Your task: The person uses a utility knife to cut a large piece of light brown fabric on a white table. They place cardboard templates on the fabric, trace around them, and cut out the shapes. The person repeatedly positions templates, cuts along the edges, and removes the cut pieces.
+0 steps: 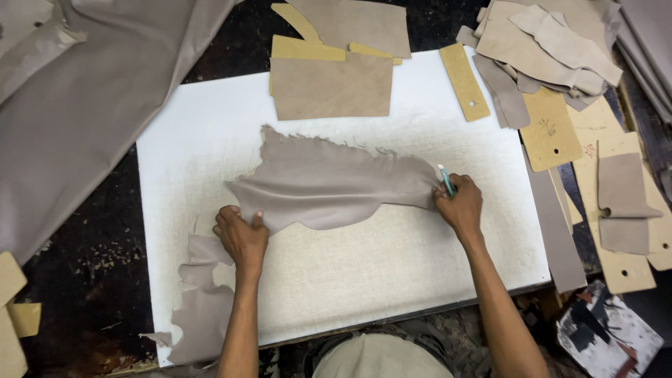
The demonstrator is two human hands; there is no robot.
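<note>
At the centre of the white cutting board [210,147] lies a ragged, taupe leather piece [329,185], its long axis running left to right across your view. Your left hand [241,234] rests flat on the lower left edge of the piece, fingers spread and closed on nothing, pinning the leather to the board. Your right hand [460,205] sits at the opposite, right-hand end, touching the leather's edge and clenched around a small teal-handled cutting tool [446,180], whose tip points up and away from you. The leather therefore lies to the left of the tool hand and to the upper right of the pinning hand, stretched between the two; the right hand is the nearer to the tool end, the left to the curved lower margin.

A leather offcut [199,308] trails off the board's lower left corner, just below the left hand. Beyond the board's far edge lie a tan cut panel [332,87] on yellow board templates [301,47]; a perforated yellow template strip [464,82] and a stack of cut leather pieces [546,42] lie at upper right.
</note>
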